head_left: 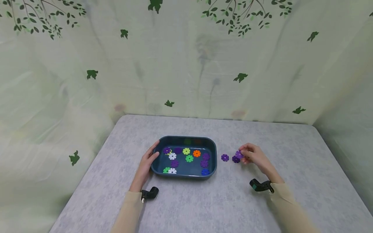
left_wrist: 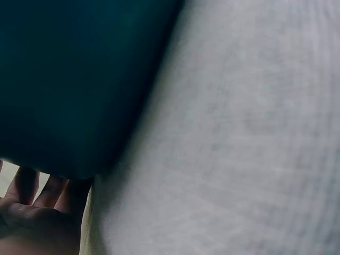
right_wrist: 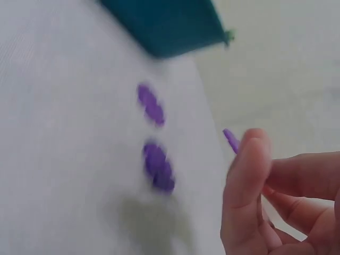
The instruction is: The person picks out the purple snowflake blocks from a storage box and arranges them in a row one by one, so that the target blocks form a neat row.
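A dark blue tray (head_left: 188, 167) holds several notched plastic discs in purple, white, green, yellow, orange and blue. At its left end my left hand (head_left: 144, 165) grips the side, thumb over the rim and fingers along the outer wall. The left wrist view shows the tray's outer wall (left_wrist: 69, 85) with fingers at its end. To the right of the tray, my right hand (head_left: 255, 157) pinches a purple notched disc (right_wrist: 230, 139) between thumb and fingers, raised over the table. Two purple discs, one nearer the tray (head_left: 224, 157) and one below the hand (head_left: 235, 159), lie on the tabletop.
The grey mottled table (head_left: 221, 207) has rounded far corners. Behind it and along both sides hangs a pale curtain (head_left: 180, 64) printed with green leaves. Wrist cameras are strapped on at the left (head_left: 150, 193) and right (head_left: 260, 185) sleeves.
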{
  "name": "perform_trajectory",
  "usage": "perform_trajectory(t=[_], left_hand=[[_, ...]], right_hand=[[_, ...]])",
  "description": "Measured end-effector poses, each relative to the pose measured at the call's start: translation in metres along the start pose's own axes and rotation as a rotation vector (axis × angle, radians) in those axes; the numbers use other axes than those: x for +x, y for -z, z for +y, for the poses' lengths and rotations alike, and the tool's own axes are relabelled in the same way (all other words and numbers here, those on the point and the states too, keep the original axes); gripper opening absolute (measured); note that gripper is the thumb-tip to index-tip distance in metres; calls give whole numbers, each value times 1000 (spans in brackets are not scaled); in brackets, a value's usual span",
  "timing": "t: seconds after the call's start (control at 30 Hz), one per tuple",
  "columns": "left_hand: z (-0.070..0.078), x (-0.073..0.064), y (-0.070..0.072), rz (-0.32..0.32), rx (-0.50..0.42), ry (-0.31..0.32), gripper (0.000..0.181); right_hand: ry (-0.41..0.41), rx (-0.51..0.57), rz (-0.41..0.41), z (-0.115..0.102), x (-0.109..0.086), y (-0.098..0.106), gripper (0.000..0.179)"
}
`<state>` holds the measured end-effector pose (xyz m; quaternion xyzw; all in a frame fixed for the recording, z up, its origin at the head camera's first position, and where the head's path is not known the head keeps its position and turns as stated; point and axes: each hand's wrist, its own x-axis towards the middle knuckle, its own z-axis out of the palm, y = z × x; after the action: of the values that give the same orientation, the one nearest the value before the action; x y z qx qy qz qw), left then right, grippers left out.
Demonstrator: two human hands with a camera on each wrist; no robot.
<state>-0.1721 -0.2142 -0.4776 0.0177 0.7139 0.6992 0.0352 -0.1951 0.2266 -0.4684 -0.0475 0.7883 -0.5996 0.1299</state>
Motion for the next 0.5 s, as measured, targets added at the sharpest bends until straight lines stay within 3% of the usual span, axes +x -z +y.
perform_trajectory(t=[0.3,0.4,0.5], left_hand=[[2,-2,0,-2,-7,-5,49],[1,-2,-1,0,-9,-2,49],[1,-2,-1,6,-7,0,49]], right_hand=[[-92,-87,34,25,-10,15,23],[-120,-160,76,24,-11,13,22],[-93,-179,101,18,-10,10,23]])
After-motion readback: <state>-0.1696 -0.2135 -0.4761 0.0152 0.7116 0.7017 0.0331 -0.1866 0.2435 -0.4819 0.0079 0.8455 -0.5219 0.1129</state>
